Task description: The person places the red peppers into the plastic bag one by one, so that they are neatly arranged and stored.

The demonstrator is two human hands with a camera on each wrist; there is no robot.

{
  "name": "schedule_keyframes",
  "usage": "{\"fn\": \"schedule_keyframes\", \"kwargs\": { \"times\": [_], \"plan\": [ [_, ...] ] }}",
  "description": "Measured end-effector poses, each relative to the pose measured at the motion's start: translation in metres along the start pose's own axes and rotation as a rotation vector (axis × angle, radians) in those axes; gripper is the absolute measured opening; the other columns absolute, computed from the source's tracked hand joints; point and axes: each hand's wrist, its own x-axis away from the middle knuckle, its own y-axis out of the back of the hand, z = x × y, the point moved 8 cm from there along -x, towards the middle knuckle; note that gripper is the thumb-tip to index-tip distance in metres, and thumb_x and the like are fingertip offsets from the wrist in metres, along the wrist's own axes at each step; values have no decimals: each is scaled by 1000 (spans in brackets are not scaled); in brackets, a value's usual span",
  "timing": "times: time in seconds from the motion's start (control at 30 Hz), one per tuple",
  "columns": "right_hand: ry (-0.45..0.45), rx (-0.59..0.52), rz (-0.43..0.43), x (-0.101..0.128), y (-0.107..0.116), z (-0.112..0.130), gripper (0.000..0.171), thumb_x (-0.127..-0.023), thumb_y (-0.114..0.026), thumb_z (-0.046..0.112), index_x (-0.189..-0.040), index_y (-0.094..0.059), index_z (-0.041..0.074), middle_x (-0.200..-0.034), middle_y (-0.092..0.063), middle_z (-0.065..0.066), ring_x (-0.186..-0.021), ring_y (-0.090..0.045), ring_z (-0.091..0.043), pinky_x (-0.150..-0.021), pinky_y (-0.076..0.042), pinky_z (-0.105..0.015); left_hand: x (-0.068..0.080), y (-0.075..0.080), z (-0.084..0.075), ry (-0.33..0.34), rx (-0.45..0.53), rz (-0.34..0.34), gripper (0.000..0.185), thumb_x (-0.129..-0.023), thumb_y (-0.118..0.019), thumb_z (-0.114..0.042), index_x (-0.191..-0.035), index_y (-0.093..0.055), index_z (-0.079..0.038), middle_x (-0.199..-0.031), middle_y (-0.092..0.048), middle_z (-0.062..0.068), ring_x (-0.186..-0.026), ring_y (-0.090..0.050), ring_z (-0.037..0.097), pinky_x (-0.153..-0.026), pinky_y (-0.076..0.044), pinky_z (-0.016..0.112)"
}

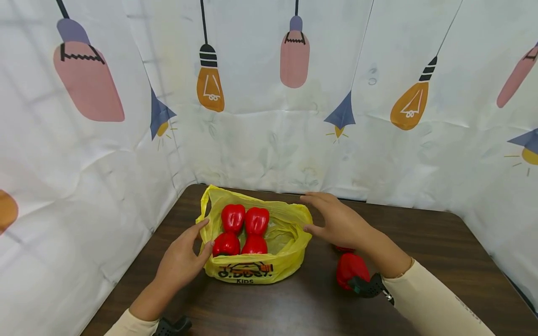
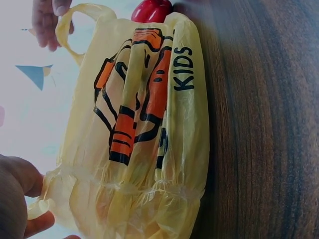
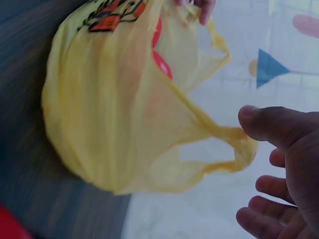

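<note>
A yellow plastic carrier bag (image 1: 290, 261) stands with its mouth open, its front printed with black lettering and an orange drawing. Inside lie several glossy red bell peppers (image 1: 257, 220). At the bag's left rim is my left hand (image 1: 178, 261), thumb and fingers spread apart around the edge of the plastic. My right hand (image 1: 338, 221) is at the right rim, its fingers extended. In the right wrist view its thumb (image 3: 264, 119) touches the handle loop (image 3: 244, 149), while the other fingers stay apart from it.
Red bell peppers (image 1: 352, 268) lie on the dark wooden table (image 1: 269, 308) to the right of the bag, partly hidden by my right forearm. A white cloth printed with lamps (image 1: 269, 140) hangs behind the table and along its sides.
</note>
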Motion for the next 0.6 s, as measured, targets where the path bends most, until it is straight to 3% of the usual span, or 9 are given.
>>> {"fn": "schedule_keyframes", "kwargs": {
  "times": [0.6],
  "plan": [
    [-98, -20, 54, 45, 0, -41, 72, -93, -76, 38, -153, -46, 12, -154, -45, -13, -141, -40, -38, -104, -45, -61, -1, -3, -2, 3, -4, 15, 66, -90, -78, -20, -149, -51, -6, -113, -67, 14, -104, -65, 34, -88, -54, 57]
  ]
}}
